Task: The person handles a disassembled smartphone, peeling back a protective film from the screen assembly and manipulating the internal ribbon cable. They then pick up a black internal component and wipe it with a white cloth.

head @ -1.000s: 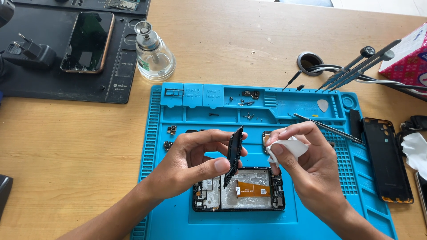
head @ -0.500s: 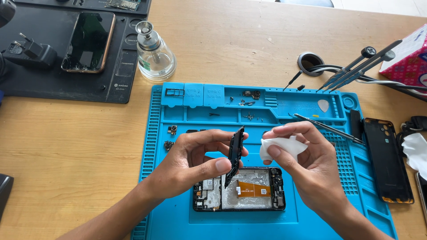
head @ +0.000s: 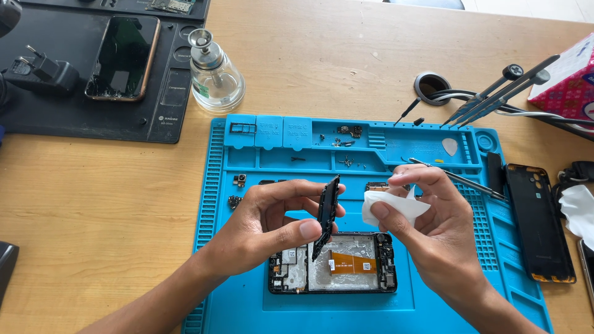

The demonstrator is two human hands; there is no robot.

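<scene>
Black part [head: 326, 213] pinched upright in left hand [head: 266, 219] fingers — right hand [head: 427, 229] fingers pinching white wipe [head: 390, 207] just beside.

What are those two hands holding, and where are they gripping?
The left hand pinches a thin black phone part by its long edges. The right hand pinches a folded white wipe at one end.

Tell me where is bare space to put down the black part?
Bare wood lies left of the blue mat, below the black mat. The blue mat's top trays hold screws; the opened phone fills its centre.
</scene>
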